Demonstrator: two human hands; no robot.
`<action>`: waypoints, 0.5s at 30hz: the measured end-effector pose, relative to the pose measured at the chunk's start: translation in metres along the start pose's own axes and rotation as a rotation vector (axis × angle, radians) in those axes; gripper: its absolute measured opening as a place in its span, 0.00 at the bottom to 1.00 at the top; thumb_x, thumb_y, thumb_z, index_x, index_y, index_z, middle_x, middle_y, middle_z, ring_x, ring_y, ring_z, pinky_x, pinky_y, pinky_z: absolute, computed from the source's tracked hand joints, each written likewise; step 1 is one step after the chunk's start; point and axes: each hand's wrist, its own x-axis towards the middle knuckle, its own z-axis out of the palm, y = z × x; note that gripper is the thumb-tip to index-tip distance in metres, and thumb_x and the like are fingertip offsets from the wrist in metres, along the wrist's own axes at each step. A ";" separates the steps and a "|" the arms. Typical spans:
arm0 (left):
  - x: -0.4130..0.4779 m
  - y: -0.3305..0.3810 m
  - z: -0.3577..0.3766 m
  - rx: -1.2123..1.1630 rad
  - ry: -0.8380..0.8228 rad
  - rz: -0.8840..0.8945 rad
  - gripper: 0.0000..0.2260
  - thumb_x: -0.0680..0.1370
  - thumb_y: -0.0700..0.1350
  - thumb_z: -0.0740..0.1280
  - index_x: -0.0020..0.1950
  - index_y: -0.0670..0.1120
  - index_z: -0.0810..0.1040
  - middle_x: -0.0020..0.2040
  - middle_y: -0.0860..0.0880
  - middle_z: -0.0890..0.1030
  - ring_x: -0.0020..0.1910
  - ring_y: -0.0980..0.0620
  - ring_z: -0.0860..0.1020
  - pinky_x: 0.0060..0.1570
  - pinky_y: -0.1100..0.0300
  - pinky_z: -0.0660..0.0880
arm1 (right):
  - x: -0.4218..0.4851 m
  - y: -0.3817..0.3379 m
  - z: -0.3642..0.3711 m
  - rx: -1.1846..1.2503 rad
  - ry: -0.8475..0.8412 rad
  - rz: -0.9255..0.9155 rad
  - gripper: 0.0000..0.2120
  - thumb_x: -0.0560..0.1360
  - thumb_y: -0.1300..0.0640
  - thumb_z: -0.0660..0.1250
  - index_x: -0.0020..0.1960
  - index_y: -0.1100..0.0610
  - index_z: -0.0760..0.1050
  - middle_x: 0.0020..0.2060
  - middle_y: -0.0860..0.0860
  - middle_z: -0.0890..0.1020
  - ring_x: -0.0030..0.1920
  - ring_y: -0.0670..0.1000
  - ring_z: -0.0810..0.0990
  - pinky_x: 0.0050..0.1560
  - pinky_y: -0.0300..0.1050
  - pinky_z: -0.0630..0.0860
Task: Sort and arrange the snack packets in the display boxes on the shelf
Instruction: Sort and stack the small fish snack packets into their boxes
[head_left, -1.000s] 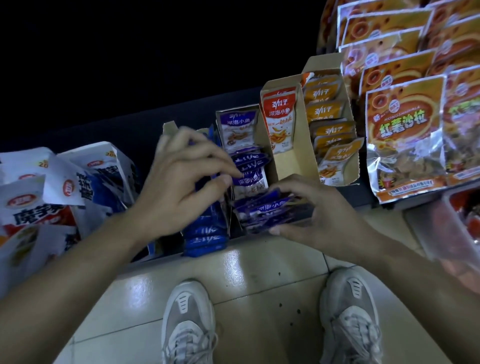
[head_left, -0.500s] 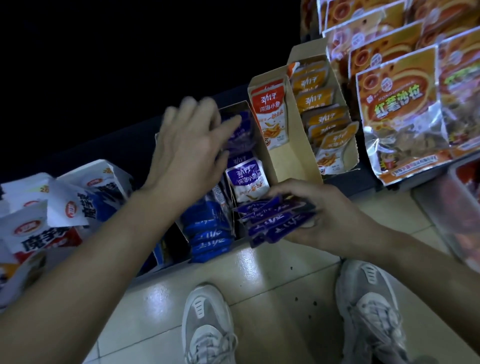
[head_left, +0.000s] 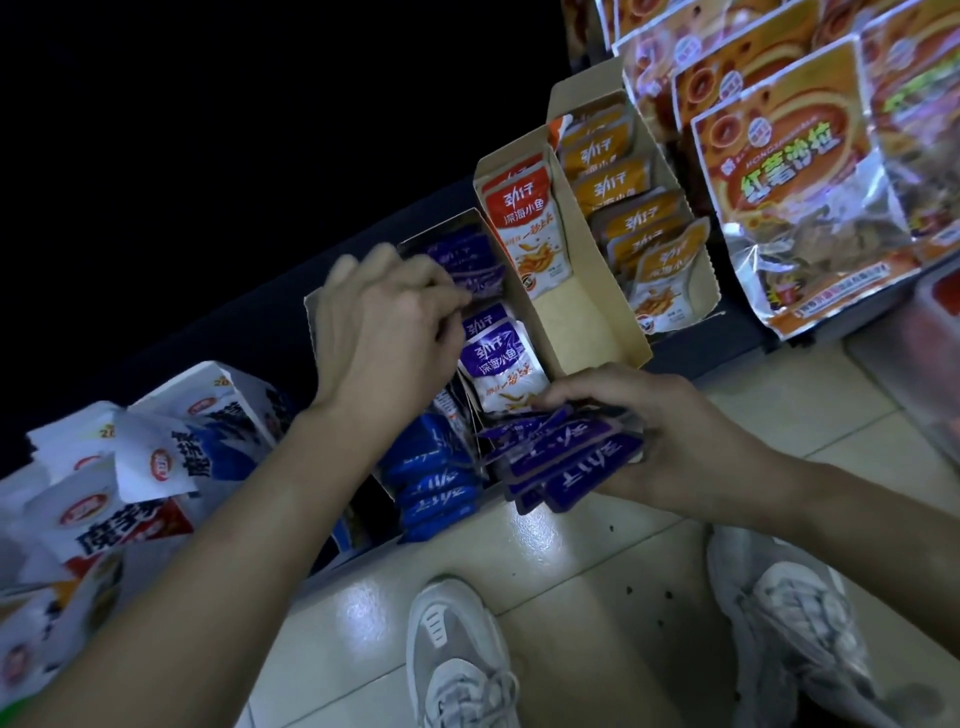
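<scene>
While my right hand (head_left: 660, 431) is clamped round a fanned stack of purple packets (head_left: 566, 462) at the front lip of the purple box (head_left: 441, 226), my left hand (head_left: 384, 332) is inside that box, fingers bent down over the packets at its back. There is motion blur there, so I cannot tell whether those fingers pinch a packet or only press on the row. Hands are apart: near each other, not touching.

Location: the stack hangs partly outside the box, over the shelf edge and above the floor tiles (head_left: 571, 561). One upright packet (head_left: 498, 364) stands mid-box, between the two hands.

Risks, as I judge them:
1. The stack is splayed, not squared. Glossy film slides on itself, and a loosened grip would likely shed the lower packets onto the floor.
2. Pushing the stack in from the front could fold the upright packet flat or bury it face-down.
3. Blue packets (head_left: 431, 478) lie in the next box to the left, close in colour under this dim light. A slipped purple one could land there unnoticed.
4. My left wrist crosses over the blue row, and a hasty pull-back might drag packets out.
5. The red packet (head_left: 524, 223) leans alone in its nearly bare box (head_left: 587, 322). A knock to the wall between could topple it.
</scene>
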 end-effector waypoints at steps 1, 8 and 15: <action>-0.001 0.002 0.000 0.007 -0.010 -0.015 0.08 0.77 0.45 0.70 0.52 0.48 0.86 0.46 0.51 0.85 0.44 0.45 0.76 0.46 0.52 0.65 | 0.000 0.000 0.001 0.007 0.001 0.003 0.28 0.67 0.60 0.81 0.64 0.50 0.77 0.56 0.48 0.81 0.56 0.50 0.82 0.54 0.52 0.81; 0.003 0.002 -0.008 -0.180 -0.127 0.231 0.17 0.76 0.51 0.72 0.62 0.47 0.84 0.58 0.53 0.85 0.56 0.49 0.76 0.57 0.56 0.62 | 0.000 -0.003 0.002 -0.022 0.009 -0.019 0.25 0.68 0.56 0.80 0.61 0.44 0.76 0.53 0.47 0.81 0.54 0.49 0.81 0.51 0.52 0.81; 0.025 -0.010 -0.024 0.076 -0.266 0.268 0.20 0.75 0.53 0.74 0.65 0.48 0.82 0.61 0.51 0.83 0.51 0.46 0.72 0.50 0.51 0.65 | -0.003 -0.003 0.003 -0.068 0.020 -0.064 0.24 0.68 0.48 0.77 0.61 0.44 0.74 0.53 0.44 0.81 0.55 0.47 0.80 0.49 0.47 0.79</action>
